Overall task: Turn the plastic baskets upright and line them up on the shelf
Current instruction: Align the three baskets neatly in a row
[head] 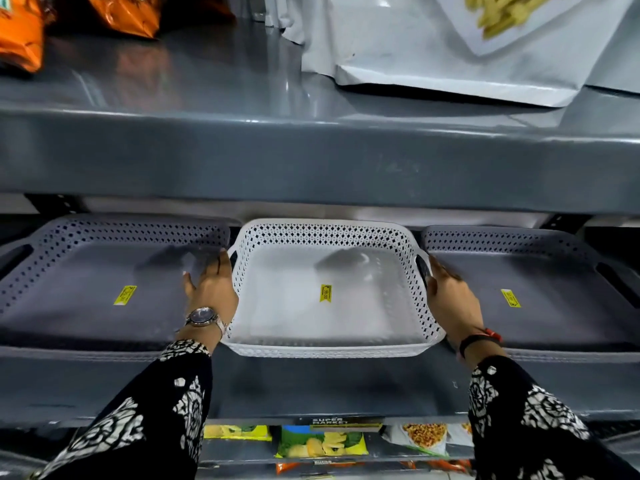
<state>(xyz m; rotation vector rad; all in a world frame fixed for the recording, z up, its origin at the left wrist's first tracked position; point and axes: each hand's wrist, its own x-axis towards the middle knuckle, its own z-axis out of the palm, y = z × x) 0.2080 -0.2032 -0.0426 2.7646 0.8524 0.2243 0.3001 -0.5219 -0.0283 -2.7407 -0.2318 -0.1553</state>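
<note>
Three shallow plastic baskets stand upright side by side on the middle shelf [311, 382]. The white basket [408, 292] is in the centre, with a grey basket [86, 237] to its left and another grey basket [554, 247] to its right. Each has a yellow price sticker on its floor. My left hand [211, 289] lies flat against the white basket's left side by its handle. My right hand [450, 299] presses against its right side by the other handle. The fingertips are partly hidden behind the rims.
The upper shelf [311, 157] hangs just above the baskets and carries orange snack bags [20, 32] and a white pouch [450, 46]. Below the basket shelf, packets of snacks [322, 443] stand on a lower shelf.
</note>
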